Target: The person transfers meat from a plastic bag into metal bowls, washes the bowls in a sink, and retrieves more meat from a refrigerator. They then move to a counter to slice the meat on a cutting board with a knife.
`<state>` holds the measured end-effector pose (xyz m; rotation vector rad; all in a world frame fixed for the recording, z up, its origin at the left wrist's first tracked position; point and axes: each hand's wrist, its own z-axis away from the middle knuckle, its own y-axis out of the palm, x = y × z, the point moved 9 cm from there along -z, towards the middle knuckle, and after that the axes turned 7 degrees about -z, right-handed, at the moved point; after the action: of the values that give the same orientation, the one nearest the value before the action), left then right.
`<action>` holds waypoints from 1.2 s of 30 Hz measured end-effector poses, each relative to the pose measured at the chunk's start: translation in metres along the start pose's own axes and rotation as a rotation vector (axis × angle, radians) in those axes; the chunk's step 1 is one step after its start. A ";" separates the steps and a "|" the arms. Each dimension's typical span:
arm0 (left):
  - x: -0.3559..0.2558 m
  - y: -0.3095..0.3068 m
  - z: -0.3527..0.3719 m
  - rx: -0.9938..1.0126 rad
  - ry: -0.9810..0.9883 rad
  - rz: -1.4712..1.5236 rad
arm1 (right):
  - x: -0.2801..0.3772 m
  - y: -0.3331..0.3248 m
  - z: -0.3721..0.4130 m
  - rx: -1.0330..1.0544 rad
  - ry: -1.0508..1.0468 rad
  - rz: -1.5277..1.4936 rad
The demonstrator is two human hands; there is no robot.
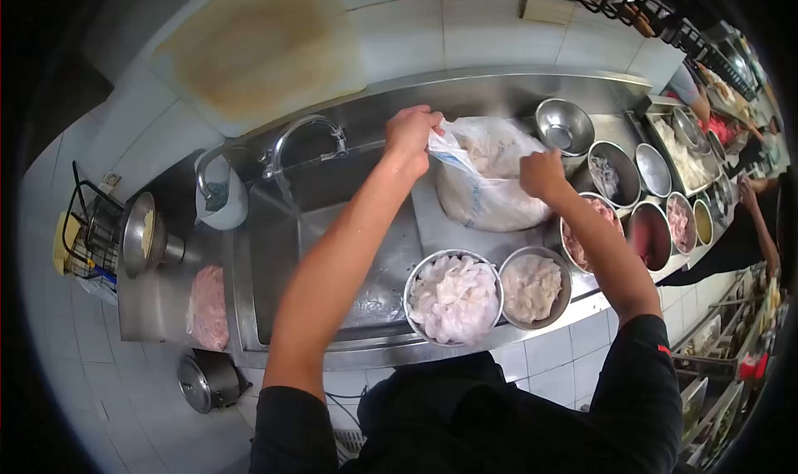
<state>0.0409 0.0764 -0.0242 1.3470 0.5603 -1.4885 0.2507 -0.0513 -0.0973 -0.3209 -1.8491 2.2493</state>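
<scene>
A large clear plastic bag (490, 204) with blue print stands on a white board (428, 212) beside the sink, pale contents showing through its open top. My left hand (411, 137) is closed on the upper left edge of the bag, pulling it up into a taut fold. At the bag's right edge, my right hand (542, 175) is closed with its fingers curled against the plastic. Just in front of the bag are a bowl heaped with pale meat pieces (454, 299) and a smaller bowl of beige meat pieces (532, 288).
The steel sink (349, 283) with its curved faucet (303, 133) lies left. Several metal bowls (615, 175) crowd the right side, some with meat. A bag of pink meat (208, 308) lies far left. A co-worker's arm (761, 221) shows at right.
</scene>
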 end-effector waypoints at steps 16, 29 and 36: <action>0.069 -0.193 -0.011 -0.299 -0.248 -0.273 | -0.015 -0.016 -0.020 -0.326 0.135 -0.124; 0.038 -0.238 -0.081 -0.706 0.128 -0.826 | -0.134 -0.017 -0.011 -0.526 0.288 -1.746; 0.124 -0.102 -0.006 -0.407 0.161 -0.857 | -0.157 -0.046 0.004 -0.664 0.266 -1.480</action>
<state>-0.0300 0.0759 -0.1690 0.9309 1.5939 -1.7814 0.3998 -0.0933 -0.0460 0.5010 -1.6401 0.5782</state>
